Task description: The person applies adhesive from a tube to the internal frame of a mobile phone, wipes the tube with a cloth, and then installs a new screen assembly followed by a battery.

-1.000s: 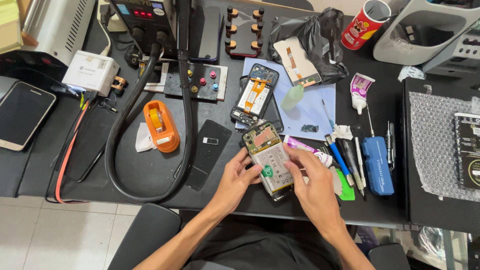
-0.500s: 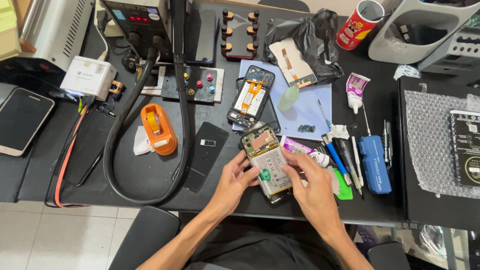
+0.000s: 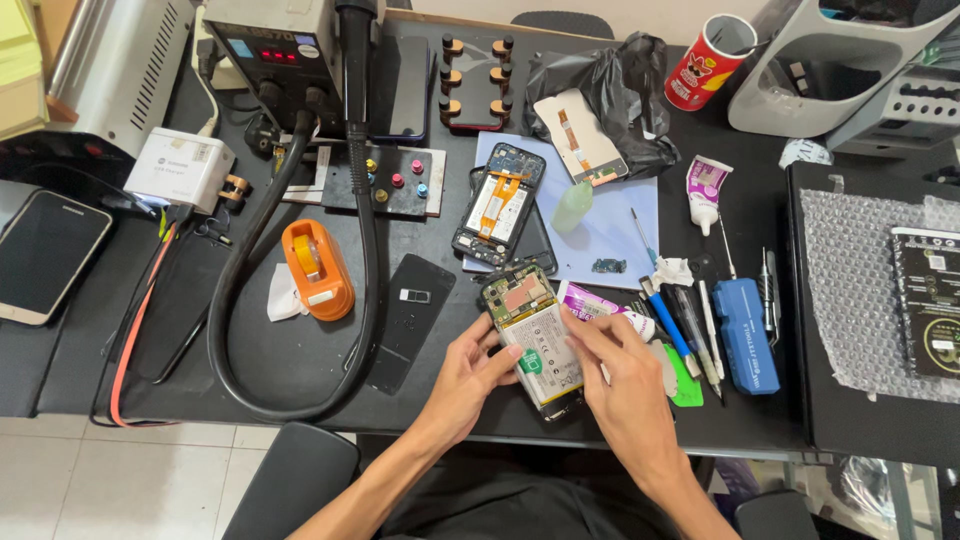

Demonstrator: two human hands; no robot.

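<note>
While my left hand (image 3: 470, 375) grips the opened phone (image 3: 533, 340) and my right hand (image 3: 625, 385) fingertips press its battery (image 3: 545, 352), reassembly's barely started, since the back cover (image 3: 410, 320) lies off.

- Opened phone (image 3: 533, 340), between the left hand (image 3: 468, 378) and right hand (image 3: 622, 378): bare circuit board, matt white battery face with a glossy green sticker.
- Tape dispenser (image 3: 315, 268): smooth, glossy orange plastic.
- Back cover (image 3: 409, 320): flat black panel, dull sheen.
- Worktable (image 3: 300, 365): matt black surface.
- Hose (image 3: 365, 250): matt black rubber-like tube.
- Bubble wrap (image 3: 850, 290): clear, dimpled plastic film.
- Bag (image 3: 610, 80): crinkled, shiny black plastic.
- Mat (image 3: 615, 235): smooth, pale blue sheet.
</note>
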